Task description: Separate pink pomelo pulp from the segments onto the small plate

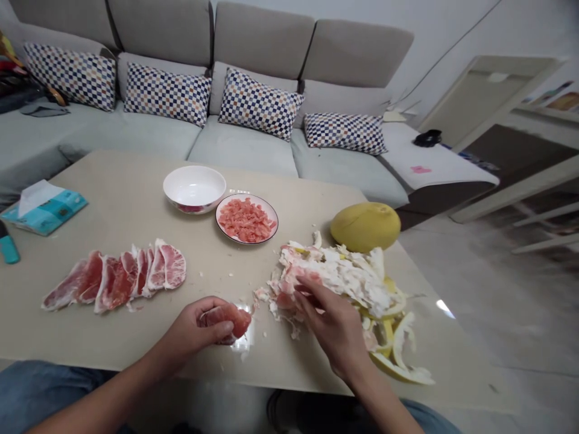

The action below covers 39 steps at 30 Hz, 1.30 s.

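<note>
My left hand [199, 331] is closed around a pink pomelo segment [233, 320], its flesh partly bared, low over the near side of the table. My right hand [332, 322] hovers at the edge of a heap of white pith and membrane scraps [348, 277], fingers stretched out and a little apart; I see nothing held in them. Yellow-green peel strips [395, 352] stick out of the heap. Further left lies a row of pomelo segments [131, 274] still in their membranes. Beyond my hands, a plate [271, 212] carries loose pink pulp [246, 221].
A white bowl [194, 188] stands beside the plate. One whole pomelo [365, 226] sits behind the heap. A blue tissue pack [47, 211] and a teal-handled tool [9, 248] lie at the left. Past the table [122, 175] is a grey sofa [257, 150] with checkered cushions.
</note>
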Each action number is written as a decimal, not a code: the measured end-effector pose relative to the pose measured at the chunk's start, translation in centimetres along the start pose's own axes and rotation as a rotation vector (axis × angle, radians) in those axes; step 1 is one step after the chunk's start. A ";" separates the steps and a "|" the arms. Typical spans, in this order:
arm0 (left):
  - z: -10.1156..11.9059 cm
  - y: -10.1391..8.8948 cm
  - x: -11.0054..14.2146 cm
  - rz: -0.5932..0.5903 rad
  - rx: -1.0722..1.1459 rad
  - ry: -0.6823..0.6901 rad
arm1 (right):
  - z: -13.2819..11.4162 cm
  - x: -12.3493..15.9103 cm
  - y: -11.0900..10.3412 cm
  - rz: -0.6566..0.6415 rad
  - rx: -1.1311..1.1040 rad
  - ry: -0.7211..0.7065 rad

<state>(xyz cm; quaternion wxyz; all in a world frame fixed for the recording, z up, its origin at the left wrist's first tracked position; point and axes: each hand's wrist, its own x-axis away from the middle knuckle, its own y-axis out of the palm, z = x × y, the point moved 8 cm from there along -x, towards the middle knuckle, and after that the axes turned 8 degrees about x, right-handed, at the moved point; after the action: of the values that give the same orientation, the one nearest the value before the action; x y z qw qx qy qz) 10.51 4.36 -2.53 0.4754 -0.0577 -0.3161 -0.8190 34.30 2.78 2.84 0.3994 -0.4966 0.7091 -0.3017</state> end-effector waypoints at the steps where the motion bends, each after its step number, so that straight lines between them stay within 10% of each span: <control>1: -0.1 -0.1 0.0 0.001 0.003 -0.002 | 0.3 -0.1 -0.4 0.050 0.111 -0.018; 8: 0.3 -0.1 -0.1 0.022 -0.152 0.079 | -4.0 0.2 0.1 -0.083 0.014 -0.338; 16: 0.3 1.5 0.4 -0.080 -0.215 0.097 | -8.0 2.9 4.1 -0.431 -0.485 -0.084; 39: -0.1 0.8 0.1 -0.079 -0.155 0.085 | -7.1 3.1 4.8 -0.566 -0.623 0.100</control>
<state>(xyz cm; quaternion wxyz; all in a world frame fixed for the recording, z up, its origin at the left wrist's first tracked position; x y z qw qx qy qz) 11.12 3.92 -2.24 0.4496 -0.0471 -0.2334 -0.8609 25.38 1.66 1.59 0.0969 -0.7534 0.6206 -0.1946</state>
